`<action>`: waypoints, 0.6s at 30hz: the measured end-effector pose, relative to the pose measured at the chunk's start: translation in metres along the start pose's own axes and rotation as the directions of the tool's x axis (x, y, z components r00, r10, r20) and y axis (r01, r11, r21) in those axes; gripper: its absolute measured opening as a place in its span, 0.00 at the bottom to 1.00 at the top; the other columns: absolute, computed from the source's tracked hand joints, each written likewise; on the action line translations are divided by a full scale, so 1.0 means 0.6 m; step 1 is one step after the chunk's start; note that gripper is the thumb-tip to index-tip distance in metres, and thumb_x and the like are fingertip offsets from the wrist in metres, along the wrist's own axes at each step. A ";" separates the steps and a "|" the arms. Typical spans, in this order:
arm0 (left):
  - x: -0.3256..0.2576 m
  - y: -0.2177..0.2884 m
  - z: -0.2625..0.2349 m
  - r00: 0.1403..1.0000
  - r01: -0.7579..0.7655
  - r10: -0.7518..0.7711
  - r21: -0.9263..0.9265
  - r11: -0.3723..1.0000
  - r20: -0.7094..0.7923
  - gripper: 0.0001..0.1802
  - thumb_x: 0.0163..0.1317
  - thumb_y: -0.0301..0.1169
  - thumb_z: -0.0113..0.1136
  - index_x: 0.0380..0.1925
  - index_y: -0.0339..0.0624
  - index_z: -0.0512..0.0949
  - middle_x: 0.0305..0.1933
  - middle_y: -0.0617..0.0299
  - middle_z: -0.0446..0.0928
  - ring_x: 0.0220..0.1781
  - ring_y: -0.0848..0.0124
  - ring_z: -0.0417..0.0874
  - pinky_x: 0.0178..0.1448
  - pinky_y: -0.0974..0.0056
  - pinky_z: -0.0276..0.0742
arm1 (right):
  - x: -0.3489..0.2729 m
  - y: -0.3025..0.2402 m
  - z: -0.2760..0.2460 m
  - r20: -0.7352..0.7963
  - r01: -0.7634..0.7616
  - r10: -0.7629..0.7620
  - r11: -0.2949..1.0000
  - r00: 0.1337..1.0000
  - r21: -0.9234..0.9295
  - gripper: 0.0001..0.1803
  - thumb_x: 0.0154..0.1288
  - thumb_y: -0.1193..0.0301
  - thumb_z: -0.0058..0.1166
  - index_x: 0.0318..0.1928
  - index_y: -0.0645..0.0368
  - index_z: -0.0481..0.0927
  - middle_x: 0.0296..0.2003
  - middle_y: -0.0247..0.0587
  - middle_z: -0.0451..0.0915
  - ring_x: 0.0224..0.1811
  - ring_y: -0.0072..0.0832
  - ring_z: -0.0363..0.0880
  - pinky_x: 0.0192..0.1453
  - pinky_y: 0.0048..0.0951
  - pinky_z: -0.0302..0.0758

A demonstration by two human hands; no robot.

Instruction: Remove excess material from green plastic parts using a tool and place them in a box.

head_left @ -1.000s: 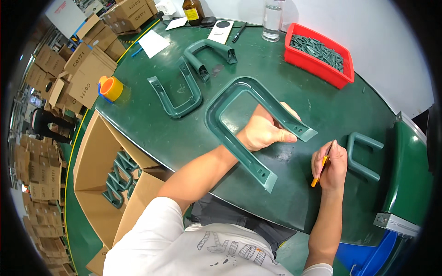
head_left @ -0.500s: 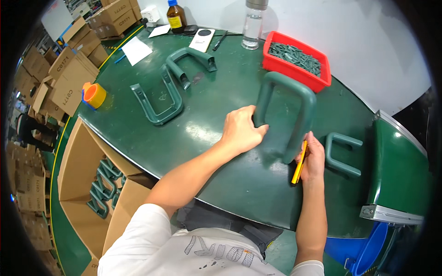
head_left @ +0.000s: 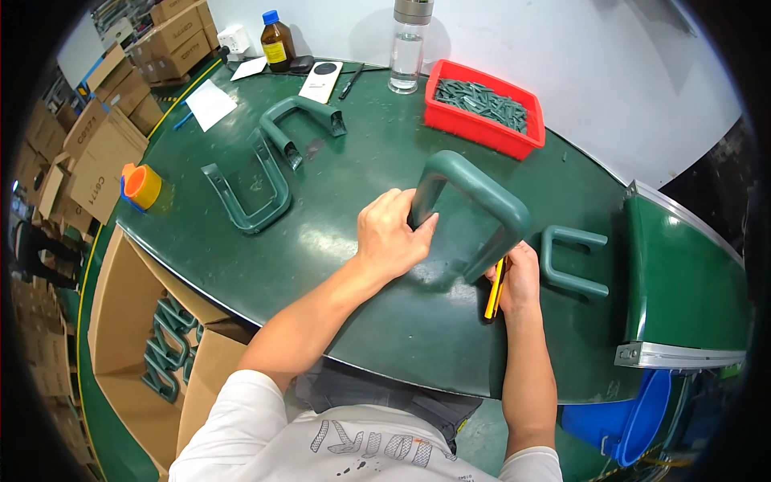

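Green U-shaped handle (head_left: 484, 188): held above the desk (head_left: 345, 181) in front of the person, bend uppermost and both legs directed downward (contact between its ends and the desk cannot be determined). The left hand (head_left: 392, 234) grasps one leg, with its fingers and thumb closed around the lower part. The right hand (head_left: 520, 277) is positioned at the lower end of the other leg; its fingers grip a slim yellow tool (head_left: 495, 291), and whether they also touch the handle cannot be told. A second handle (head_left: 576, 283) lies on the desk just to the right of the right hand. Two further handles (head_left: 281, 190) lie near each other at the left. At the rear, a red bin (head_left: 474, 131) contains small green pieces (head_left: 484, 104). An open cardboard box (head_left: 120, 321), located beside the desk at lower left, contains additional green handles (head_left: 184, 350).
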State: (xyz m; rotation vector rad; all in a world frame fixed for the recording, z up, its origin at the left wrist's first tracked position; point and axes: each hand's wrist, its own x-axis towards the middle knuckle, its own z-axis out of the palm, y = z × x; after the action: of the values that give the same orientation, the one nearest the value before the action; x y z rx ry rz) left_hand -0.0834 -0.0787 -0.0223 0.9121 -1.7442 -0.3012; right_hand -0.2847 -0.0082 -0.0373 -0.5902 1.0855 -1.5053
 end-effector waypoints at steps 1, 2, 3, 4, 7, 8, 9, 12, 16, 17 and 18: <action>-0.001 -0.003 -0.004 1.000 0.007 -0.007 0.011 1.000 -0.008 0.12 0.41 0.25 0.68 0.21 0.38 0.72 0.19 0.57 0.67 0.20 0.61 0.69 0.24 0.60 0.65 | 0.000 -0.001 0.008 -0.010 -0.007 0.007 1.000 1.000 -0.003 0.15 0.70 0.63 0.45 0.31 0.60 0.73 0.17 0.36 0.71 0.15 0.23 0.67 0.20 0.23 0.68; -0.002 -0.008 -0.008 1.000 -0.013 0.013 -0.001 1.000 -0.019 0.12 0.41 0.25 0.68 0.22 0.38 0.73 0.20 0.55 0.69 0.21 0.60 0.71 0.25 0.60 0.67 | 0.001 0.000 0.021 -0.010 -0.017 0.017 1.000 1.000 -0.011 0.14 0.70 0.63 0.45 0.30 0.60 0.73 0.17 0.36 0.71 0.15 0.24 0.67 0.20 0.24 0.67; -0.005 -0.014 -0.018 0.999 -0.024 0.024 0.018 1.000 -0.046 0.11 0.41 0.25 0.68 0.23 0.38 0.74 0.21 0.54 0.71 0.22 0.58 0.74 0.26 0.60 0.69 | 0.002 0.006 0.029 -0.011 -0.026 0.025 0.999 1.000 -0.036 0.13 0.69 0.64 0.46 0.29 0.58 0.70 0.17 0.35 0.69 0.16 0.24 0.67 0.20 0.25 0.67; -0.009 -0.020 -0.010 0.999 0.011 -0.011 -0.001 1.000 -0.046 0.13 0.40 0.26 0.69 0.27 0.37 0.76 0.24 0.52 0.75 0.26 0.55 0.78 0.29 0.59 0.73 | 0.002 0.005 0.028 -0.074 -0.027 0.022 0.998 0.997 -0.065 0.11 0.67 0.65 0.47 0.28 0.56 0.68 0.18 0.34 0.68 0.17 0.25 0.68 0.21 0.26 0.67; -0.007 -0.016 0.023 0.985 0.166 -0.169 -0.057 0.984 -0.044 0.17 0.39 0.33 0.69 0.28 0.34 0.77 0.28 0.46 0.77 0.32 0.49 0.79 0.36 0.54 0.75 | 0.010 0.010 -0.030 -0.106 0.005 -0.021 0.989 0.994 -0.145 0.09 0.67 0.63 0.46 0.32 0.52 0.70 0.19 0.30 0.68 0.18 0.19 0.68 0.18 0.20 0.67; 0.002 -0.011 0.010 0.967 0.253 -0.252 -0.116 0.960 0.021 0.17 0.40 0.33 0.68 0.27 0.32 0.76 0.29 0.43 0.76 0.33 0.46 0.79 0.37 0.53 0.74 | 0.017 0.013 -0.051 -0.084 0.026 -0.042 0.983 0.996 -0.184 0.09 0.68 0.63 0.45 0.33 0.52 0.71 0.19 0.28 0.68 0.17 0.17 0.67 0.18 0.18 0.66; 0.016 0.001 0.001 0.942 0.334 -0.335 -0.185 0.924 0.031 0.16 0.41 0.32 0.67 0.26 0.31 0.75 0.28 0.42 0.76 0.33 0.45 0.78 0.37 0.52 0.74 | 0.038 0.023 -0.098 -0.104 0.055 -0.071 0.988 0.992 -0.146 0.11 0.70 0.61 0.44 0.34 0.54 0.71 0.19 0.29 0.68 0.16 0.18 0.66 0.16 0.17 0.62; 0.020 -0.012 -0.065 0.895 0.420 -0.443 -0.233 0.877 -0.054 0.17 0.41 0.33 0.68 0.26 0.31 0.75 0.26 0.43 0.76 0.32 0.47 0.79 0.36 0.53 0.73 | 0.011 0.017 -0.004 0.067 0.012 -0.002 0.989 0.998 -0.150 0.16 0.71 0.58 0.40 0.32 0.55 0.70 0.15 0.30 0.66 0.12 0.17 0.62 0.13 0.18 0.56; 0.014 -0.003 -0.197 0.847 0.525 -0.529 -0.230 0.819 0.050 0.19 0.39 0.34 0.70 0.24 0.29 0.76 0.21 0.44 0.75 0.27 0.54 0.80 0.34 0.56 0.74 | 0.004 0.015 0.005 0.056 0.048 -0.035 0.970 0.998 -0.237 0.17 0.72 0.56 0.39 0.31 0.54 0.69 0.14 0.29 0.65 0.10 0.15 0.57 0.11 0.17 0.51; 0.006 -0.021 -0.241 0.840 0.543 -0.530 -0.210 0.813 0.117 0.19 0.38 0.34 0.71 0.24 0.28 0.77 0.20 0.45 0.75 0.25 0.56 0.80 0.33 0.57 0.74 | 0.010 0.009 -0.013 0.097 0.027 -0.009 0.981 0.995 -0.190 0.16 0.72 0.57 0.41 0.32 0.54 0.70 0.15 0.28 0.65 0.09 0.15 0.57 0.11 0.17 0.51; -0.010 -0.037 -0.296 0.819 0.574 -0.569 -0.107 0.812 0.076 0.19 0.38 0.34 0.72 0.24 0.29 0.78 0.20 0.48 0.76 0.24 0.60 0.79 0.33 0.58 0.74 | 0.015 0.011 -0.030 0.135 0.034 -0.009 0.981 0.991 -0.190 0.15 0.72 0.57 0.41 0.35 0.54 0.71 0.16 0.27 0.65 0.11 0.14 0.57 0.12 0.15 0.52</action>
State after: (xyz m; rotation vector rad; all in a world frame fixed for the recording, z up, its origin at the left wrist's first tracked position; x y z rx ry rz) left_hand 0.0863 -0.0482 0.0266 1.3362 -1.4271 -0.8214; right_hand -0.2987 -0.0106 -0.0532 -0.8280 1.1297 -1.3672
